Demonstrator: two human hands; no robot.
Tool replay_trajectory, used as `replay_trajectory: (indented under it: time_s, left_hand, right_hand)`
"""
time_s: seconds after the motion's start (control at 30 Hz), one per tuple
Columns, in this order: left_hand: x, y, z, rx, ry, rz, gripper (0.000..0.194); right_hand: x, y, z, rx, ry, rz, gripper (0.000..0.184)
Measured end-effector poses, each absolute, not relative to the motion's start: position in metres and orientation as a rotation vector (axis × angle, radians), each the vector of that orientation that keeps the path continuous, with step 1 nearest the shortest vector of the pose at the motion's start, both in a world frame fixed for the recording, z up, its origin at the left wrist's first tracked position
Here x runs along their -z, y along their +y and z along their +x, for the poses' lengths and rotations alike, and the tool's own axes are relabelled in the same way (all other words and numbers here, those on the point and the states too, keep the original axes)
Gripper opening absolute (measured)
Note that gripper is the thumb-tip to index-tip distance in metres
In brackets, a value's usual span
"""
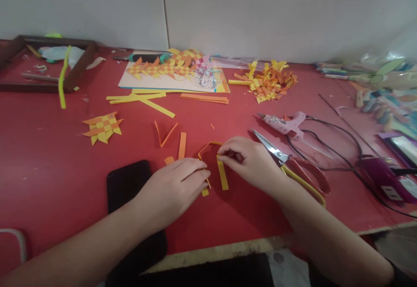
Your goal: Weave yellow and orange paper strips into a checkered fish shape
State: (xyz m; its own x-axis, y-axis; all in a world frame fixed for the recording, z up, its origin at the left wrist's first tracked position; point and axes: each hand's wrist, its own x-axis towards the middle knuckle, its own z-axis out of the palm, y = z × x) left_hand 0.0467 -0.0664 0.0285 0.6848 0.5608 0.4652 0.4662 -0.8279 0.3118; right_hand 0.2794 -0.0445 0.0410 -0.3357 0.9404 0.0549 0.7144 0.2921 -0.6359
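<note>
Thumb and fingers of my right hand (252, 163) pinch a yellow paper strip (223, 176) whose free end hangs toward the table's front edge. A thin folded orange-yellow strip (208, 143) arches between my two hands. My left hand (182, 185) is closed at the fingertips on a small yellow paper piece (205, 192), partly hidden by the fingers. Just beyond the left hand lie an orange strip (182, 145) and a V-folded orange strip (165, 137). Farther left sits a woven yellow-and-orange paper fish (103, 127).
Scissors (272, 148) and a pink glue gun (286, 124) with its cord lie right of my right hand. A black phone (127, 182) is under my left forearm. Behind are loose yellow strips (140, 98), a heap of paper scraps (272, 80) and a brown frame (48, 88).
</note>
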Motion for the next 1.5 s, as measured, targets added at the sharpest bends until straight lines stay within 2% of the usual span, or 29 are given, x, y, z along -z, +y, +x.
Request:
replay_trajectory:
  time_s: [0.13,0.27,0.57,0.73,0.83,1.2,1.5]
  left_hand:
    - [-0.029,-0.067,0.047,-0.873,0.837,2.722,0.023]
    - [-0.031,-0.066,0.048,-0.879,0.849,2.730,0.024]
    - [-0.030,-0.065,0.049,-0.770,0.704,2.818,0.026]
    - [-0.031,-0.068,0.046,-0.763,0.897,2.855,0.019]
    - [-0.032,-0.072,0.046,-0.718,0.984,2.905,0.022]
    - [-0.027,-0.076,0.049,-0.681,0.983,2.964,0.028]
    - [-0.029,-0.076,0.051,-0.679,1.016,2.957,0.026]
  right_hand:
    - [-0.038,-0.046,0.278,-0.503,-2.244,-1.344,0.007]
    - [-0.039,-0.048,0.275,-0.414,-2.316,-1.221,0.008]
    - [-0.028,-0.049,0.269,-0.415,-2.348,-1.121,0.016]
    - [-0.028,-0.049,0.270,-0.385,-2.356,-1.189,0.015]
    - [-0.029,-0.049,0.271,-0.395,-2.376,-1.210,0.017]
    - [-0.033,-0.052,0.273,-0.448,-2.437,-1.276,0.028]
    - [-0.039,-0.055,0.273,-0.445,-2.472,-1.279,0.028]
